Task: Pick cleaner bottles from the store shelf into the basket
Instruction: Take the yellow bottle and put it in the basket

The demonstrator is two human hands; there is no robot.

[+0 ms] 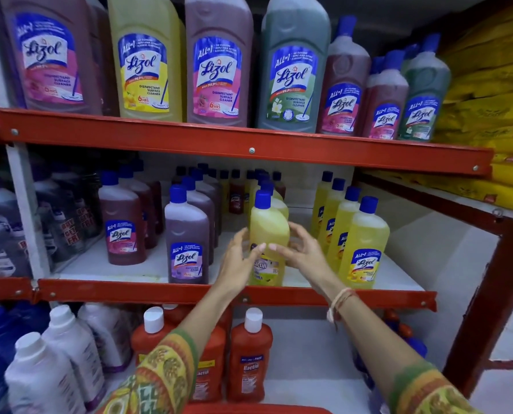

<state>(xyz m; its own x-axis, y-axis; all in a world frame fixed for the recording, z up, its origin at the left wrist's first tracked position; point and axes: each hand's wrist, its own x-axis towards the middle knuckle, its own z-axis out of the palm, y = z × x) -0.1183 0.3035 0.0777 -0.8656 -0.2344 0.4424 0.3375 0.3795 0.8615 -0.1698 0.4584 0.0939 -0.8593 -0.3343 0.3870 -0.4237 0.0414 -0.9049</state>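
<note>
A yellow cleaner bottle (pixel 268 225) with a blue cap stands at the front of the middle shelf (pixel 147 289). My left hand (pixel 239 259) cups its left side and my right hand (pixel 304 253) its right side. Both thumbs rest on the front of the bottle and the fingers curl behind it. A red basket rim (pixel 258 410) shows at the bottom edge, below my forearms.
Yellow Lizol bottles (pixel 364 243) stand in a row right of the held bottle, purple ones (pixel 186 234) left of it. Large Lizol bottles (pixel 291 64) fill the top shelf, and red Bactin bottles (pixel 250 357) and white bottles (pixel 40 377) the bottom one. Yellow packs (pixel 500 94) are stacked at right.
</note>
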